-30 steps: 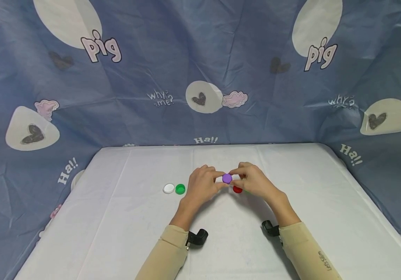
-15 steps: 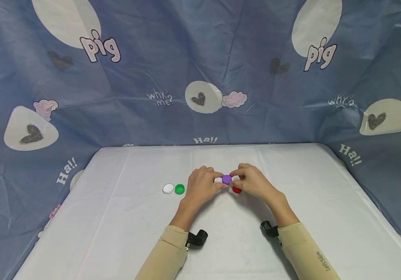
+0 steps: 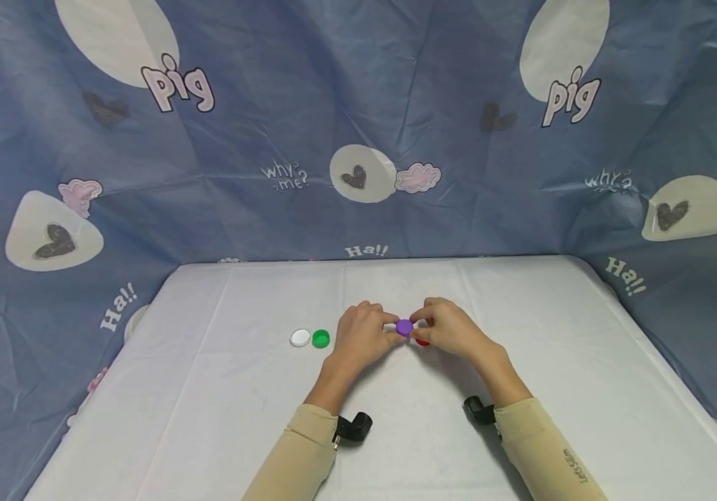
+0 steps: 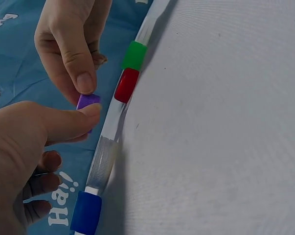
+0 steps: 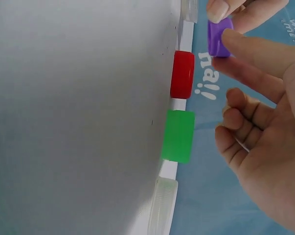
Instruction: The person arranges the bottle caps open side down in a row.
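Observation:
Both hands pinch one small purple cap [image 3: 404, 328] between thumb and index finger, the left hand [image 3: 358, 335] from its left side and the right hand [image 3: 454, 328] from its right. In the left wrist view the purple cap [image 4: 86, 101] appears edge-on, apart from the caps on the table. A red cap [image 3: 422, 342] peeks out under the right fingers. Beside it, in the right wrist view, are a green cap [image 5: 178, 136] and a clear ridged one [image 5: 163, 205]. The right hand's other fingers are loosely bent.
Left of the left hand lie a white cap [image 3: 300, 338] and a green cap [image 3: 321, 339] on the white-covered table [image 3: 221, 417]. The left wrist view shows a clear ridged cap [image 4: 103, 161] and a blue cap [image 4: 86, 213]. A blue printed cloth [image 3: 258, 125] stands behind.
Both hands and the purple cap have come slightly down the head view. The red cap is now more covered, and the sliver of green seen beside it earlier is hidden.

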Motion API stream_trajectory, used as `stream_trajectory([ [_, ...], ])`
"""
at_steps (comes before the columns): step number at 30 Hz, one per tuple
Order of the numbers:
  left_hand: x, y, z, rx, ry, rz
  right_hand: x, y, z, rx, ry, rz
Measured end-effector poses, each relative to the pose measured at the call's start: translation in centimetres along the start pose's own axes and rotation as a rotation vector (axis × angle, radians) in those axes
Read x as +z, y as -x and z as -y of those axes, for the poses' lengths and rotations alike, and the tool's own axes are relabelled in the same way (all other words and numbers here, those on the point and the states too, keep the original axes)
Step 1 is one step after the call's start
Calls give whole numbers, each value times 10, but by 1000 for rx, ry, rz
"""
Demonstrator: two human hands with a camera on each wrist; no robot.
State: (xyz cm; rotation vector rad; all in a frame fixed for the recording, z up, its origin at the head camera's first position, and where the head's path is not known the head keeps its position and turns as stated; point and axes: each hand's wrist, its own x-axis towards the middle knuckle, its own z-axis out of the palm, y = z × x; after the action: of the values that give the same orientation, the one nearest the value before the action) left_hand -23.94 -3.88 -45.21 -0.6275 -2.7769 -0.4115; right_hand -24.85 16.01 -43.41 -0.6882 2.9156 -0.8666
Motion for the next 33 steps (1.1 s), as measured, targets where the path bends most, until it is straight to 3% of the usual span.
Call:
stream_trajectory([
  [16,5,0,-1,0,-57,40,5,3,5,-9,90,25],
  [33,8,3,-4,-10,-56,43,7,4,5,0,89,43],
])
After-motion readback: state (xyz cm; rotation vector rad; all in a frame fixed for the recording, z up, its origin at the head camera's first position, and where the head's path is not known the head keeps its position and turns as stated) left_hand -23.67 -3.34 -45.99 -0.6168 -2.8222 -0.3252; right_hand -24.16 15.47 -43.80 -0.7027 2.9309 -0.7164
